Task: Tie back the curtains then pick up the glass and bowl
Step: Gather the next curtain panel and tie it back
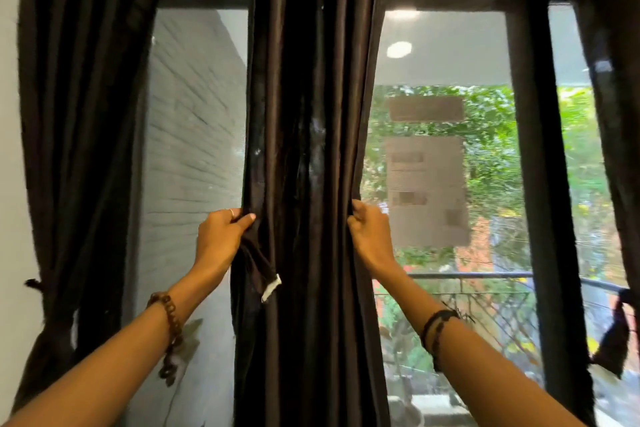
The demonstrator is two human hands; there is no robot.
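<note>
Now | left hand (221, 232) and right hand (367, 230) are gripping opposite edges of dark brown satin centre curtain (304, 149) | risk: folds slipping free, bundle spreading before tying.

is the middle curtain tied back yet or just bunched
Just bunched: the middle curtain hangs gathered, left hand and right hand gripping its edges, no tie around it.

Bright daylight through the window (440, 149), backlit dark curtains (304, 149), soft blur, wide-angle edge bending.
</note>
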